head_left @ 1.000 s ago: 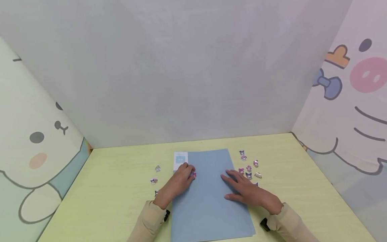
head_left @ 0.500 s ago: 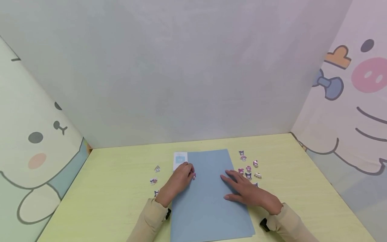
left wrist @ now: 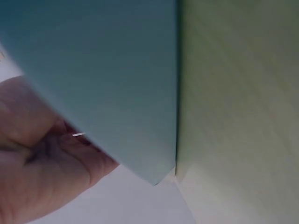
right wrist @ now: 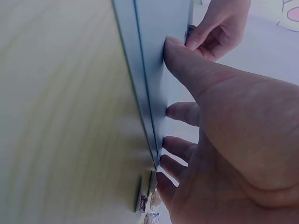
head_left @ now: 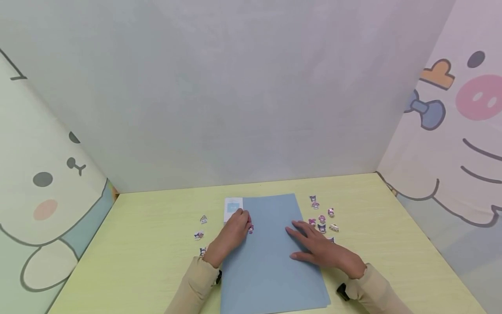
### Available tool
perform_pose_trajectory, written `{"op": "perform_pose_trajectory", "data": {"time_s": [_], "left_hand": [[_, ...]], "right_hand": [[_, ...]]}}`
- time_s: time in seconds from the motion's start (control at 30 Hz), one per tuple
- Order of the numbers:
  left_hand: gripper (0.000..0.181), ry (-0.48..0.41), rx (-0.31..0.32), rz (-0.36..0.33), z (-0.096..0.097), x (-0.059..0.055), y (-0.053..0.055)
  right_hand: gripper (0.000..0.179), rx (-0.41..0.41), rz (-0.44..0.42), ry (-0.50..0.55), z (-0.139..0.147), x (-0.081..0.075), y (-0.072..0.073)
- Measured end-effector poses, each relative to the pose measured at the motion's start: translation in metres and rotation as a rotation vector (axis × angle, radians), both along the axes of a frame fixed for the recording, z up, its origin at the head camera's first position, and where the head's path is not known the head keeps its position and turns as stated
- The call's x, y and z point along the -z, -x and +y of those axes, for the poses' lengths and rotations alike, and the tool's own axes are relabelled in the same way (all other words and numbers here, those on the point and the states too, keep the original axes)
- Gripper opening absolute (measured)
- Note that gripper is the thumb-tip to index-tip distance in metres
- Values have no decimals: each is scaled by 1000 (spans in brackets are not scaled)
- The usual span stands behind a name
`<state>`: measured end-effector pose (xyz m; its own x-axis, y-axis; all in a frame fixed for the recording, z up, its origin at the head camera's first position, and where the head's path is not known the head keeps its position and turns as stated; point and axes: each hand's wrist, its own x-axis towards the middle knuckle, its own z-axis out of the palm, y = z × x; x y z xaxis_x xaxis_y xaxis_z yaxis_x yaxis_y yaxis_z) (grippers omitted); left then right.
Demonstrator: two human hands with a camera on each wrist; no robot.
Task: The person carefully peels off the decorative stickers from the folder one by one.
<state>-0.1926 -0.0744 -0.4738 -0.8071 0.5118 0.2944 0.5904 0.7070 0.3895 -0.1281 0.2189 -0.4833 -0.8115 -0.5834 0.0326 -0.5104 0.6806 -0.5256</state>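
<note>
A blue-grey folder-like sheet (head_left: 270,261) with a white label (head_left: 231,205) at its upper left lies on the table. My left hand (head_left: 234,231) is over its left part, fingers curled and thumb tip close to the index finger. A bit of pink shows at those fingertips, and a thin white edge (left wrist: 78,134) appears there in the left wrist view; it looks like a pinched sticker, mostly hidden. Just beside the thumb, a small pink and purple cartoon sticker (head_left: 251,229) lies on the sheet. My right hand (head_left: 315,246) rests spread on the sheet's right side, fingertips touching it.
Several cartoon stickers (head_left: 322,228) lie on the yellow-green table (head_left: 145,248) right of the sheet, some partly behind the right hand. A few more stickers (head_left: 198,235) lie to the left. A pale wall (head_left: 243,96) rises behind, with printed cartoon panels at both sides.
The left fingers have shifted slightly at the sheet, and the pink and purple sticker beside the thumb shows more separately from them than before. The right hand has stayed in place.
</note>
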Motion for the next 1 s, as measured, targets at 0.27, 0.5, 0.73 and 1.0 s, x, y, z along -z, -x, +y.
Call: {"op": "perform_pose_trajectory", "data": {"time_s": [0.27,0.5,0.73,1.0], "left_hand": [[17,-3,64,45,-3,4,-1],[18,-52,96,41,-6,4,-1],[14,-129,114,-76,-9,-1,-3],[6,-162,142,-114,-14,-5,-7]], "right_hand": [[70,-9,33,-3,0,2,1],[69,-24,80,7,1,6,1],[70,-15,37,-8,0,2,0],[71,-14,13,-7,1,1,0]]}}
